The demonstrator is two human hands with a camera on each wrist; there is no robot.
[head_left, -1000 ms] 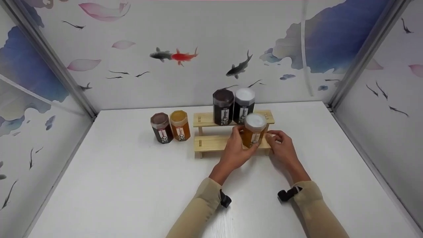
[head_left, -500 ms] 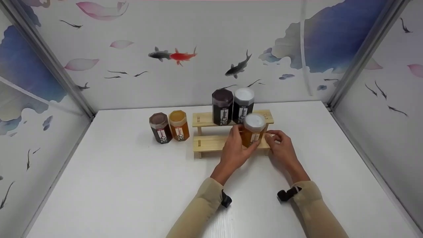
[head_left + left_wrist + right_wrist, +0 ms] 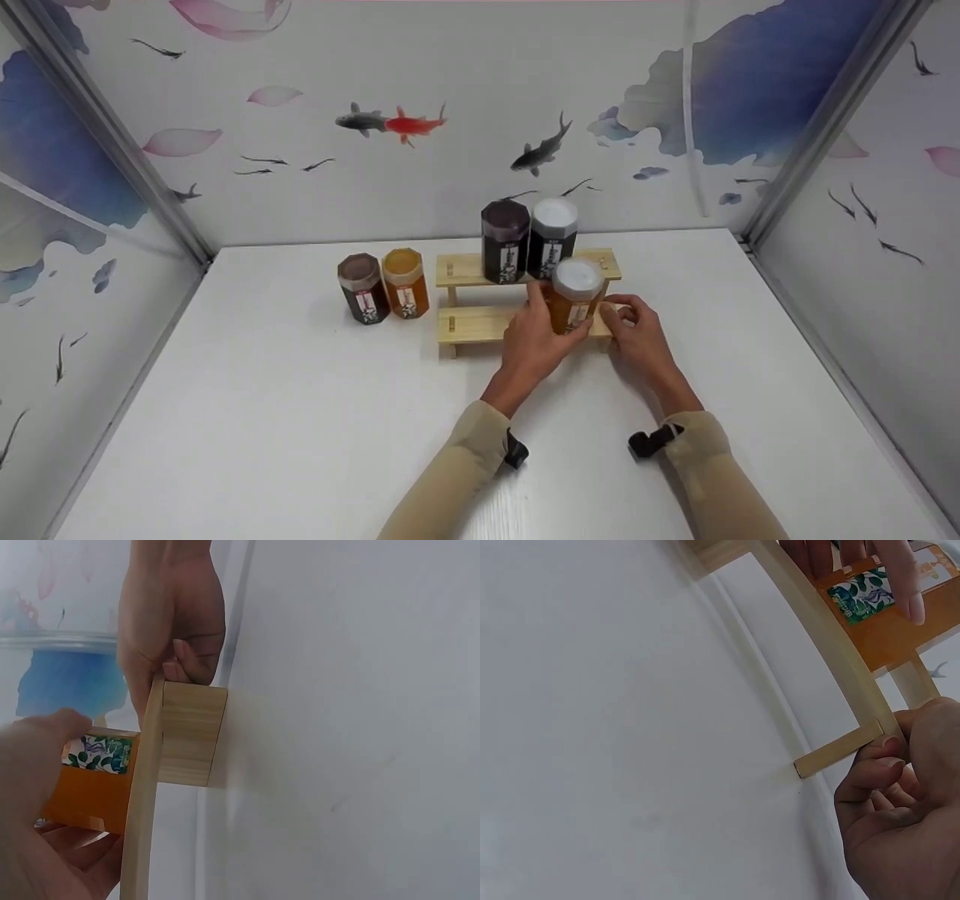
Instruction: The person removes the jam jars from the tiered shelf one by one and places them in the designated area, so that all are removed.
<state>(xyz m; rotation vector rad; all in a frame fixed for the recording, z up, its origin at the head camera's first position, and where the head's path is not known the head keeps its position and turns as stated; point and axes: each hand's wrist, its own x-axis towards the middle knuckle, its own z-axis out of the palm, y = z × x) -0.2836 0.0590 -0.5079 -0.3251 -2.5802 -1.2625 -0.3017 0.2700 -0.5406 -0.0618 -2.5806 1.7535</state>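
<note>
My left hand (image 3: 532, 341) grips an amber jar (image 3: 574, 304) with a white lid, thumb at its front and fingers at its left side. The jar is upright at the right part of the lower step of a two-step wooden rack (image 3: 476, 324). In the left wrist view, the jar's base (image 3: 127, 799) meets the step's board. My right hand (image 3: 643, 334) pinches the right end of that step. The right wrist view shows its curled fingers (image 3: 877, 776) around the board's end by the leg. A patterned label (image 3: 862, 596) shows on the amber jar.
On the upper step stand a dark jar with a brown lid (image 3: 505, 240) and a dark jar with a white lid (image 3: 553, 236). Left of the rack, a dark red jar (image 3: 365, 289) and an amber jar (image 3: 406, 283) stand on the white table (image 3: 300, 420). Printed walls enclose it.
</note>
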